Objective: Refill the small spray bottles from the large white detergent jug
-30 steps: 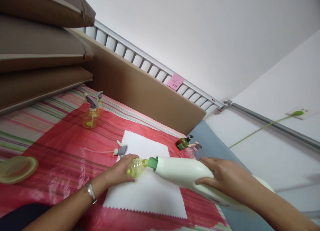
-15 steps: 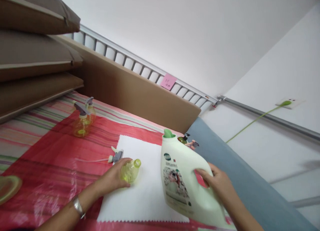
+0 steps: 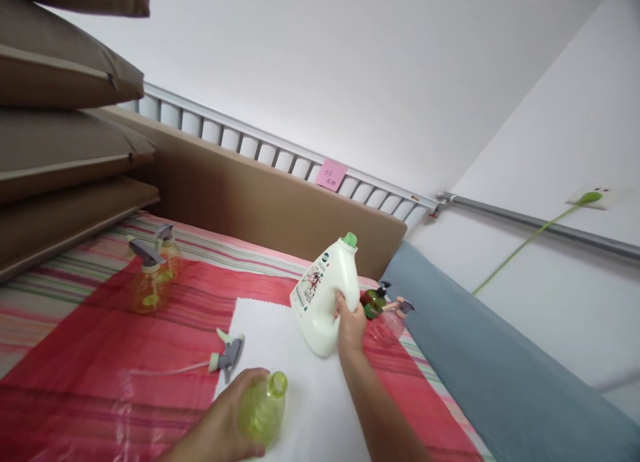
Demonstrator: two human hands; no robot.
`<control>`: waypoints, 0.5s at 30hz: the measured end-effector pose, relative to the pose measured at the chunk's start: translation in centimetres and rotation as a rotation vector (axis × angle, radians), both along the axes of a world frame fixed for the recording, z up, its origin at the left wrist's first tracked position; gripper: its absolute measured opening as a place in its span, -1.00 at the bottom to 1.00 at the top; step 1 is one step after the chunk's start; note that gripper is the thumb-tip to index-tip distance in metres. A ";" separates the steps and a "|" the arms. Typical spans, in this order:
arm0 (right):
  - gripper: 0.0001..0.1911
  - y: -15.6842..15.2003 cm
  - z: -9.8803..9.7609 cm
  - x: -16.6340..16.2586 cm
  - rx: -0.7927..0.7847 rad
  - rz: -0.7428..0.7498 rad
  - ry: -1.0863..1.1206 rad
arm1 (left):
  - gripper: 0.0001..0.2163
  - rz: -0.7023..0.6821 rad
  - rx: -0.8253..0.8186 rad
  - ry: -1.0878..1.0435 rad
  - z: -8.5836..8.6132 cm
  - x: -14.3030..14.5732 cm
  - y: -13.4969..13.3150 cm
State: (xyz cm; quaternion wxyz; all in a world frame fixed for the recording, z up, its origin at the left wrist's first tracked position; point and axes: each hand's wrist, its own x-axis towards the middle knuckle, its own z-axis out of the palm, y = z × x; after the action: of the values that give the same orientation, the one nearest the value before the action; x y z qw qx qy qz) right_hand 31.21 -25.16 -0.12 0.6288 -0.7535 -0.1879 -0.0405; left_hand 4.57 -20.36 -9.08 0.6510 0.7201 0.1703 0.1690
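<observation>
My left hand [image 3: 235, 409] is wrapped around a yellow-green see-through bottle [image 3: 265, 409], tilted, its open neck toward the right. My right hand [image 3: 351, 322] grips the handle of a large pale green detergent jug [image 3: 330, 282] with a picture label and a green spout at its mouth. The jug leans over the upper part of the white sheet [image 3: 280, 325]; whether its base touches the sheet I cannot tell. Left of the sheet lies a grey and pale green spray head [image 3: 227, 355], its thin tube stretching left over the red plastic sheet [image 3: 175, 342].
Two yellowish spray bottles [image 3: 149, 289] stand at the left. Beyond the jug are a dark green pump bottle [image 3: 375, 299] and a pink spray bottle [image 3: 393, 322]. Brown cushions [image 3: 75, 142] are stacked at the far left; a brown board [image 3: 250, 202] runs along the back.
My right hand has carried the jug away from me and to the left, turning it so it leans the other way. My left hand with the bottle appears lower in view. The camera has tilted up.
</observation>
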 end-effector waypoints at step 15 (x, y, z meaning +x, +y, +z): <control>-0.43 2.4 -3.5 -0.9 -0.226 0.125 -0.057 | -0.26 0.003 0.086 -0.038 1.9 -0.9 0.0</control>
State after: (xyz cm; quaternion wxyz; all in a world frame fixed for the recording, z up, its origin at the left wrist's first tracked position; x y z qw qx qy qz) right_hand 30.28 -22.76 -3.64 0.5356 -0.8048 -0.2556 -0.0010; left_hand 3.71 -20.40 -7.20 0.6223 0.7438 0.1515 0.1909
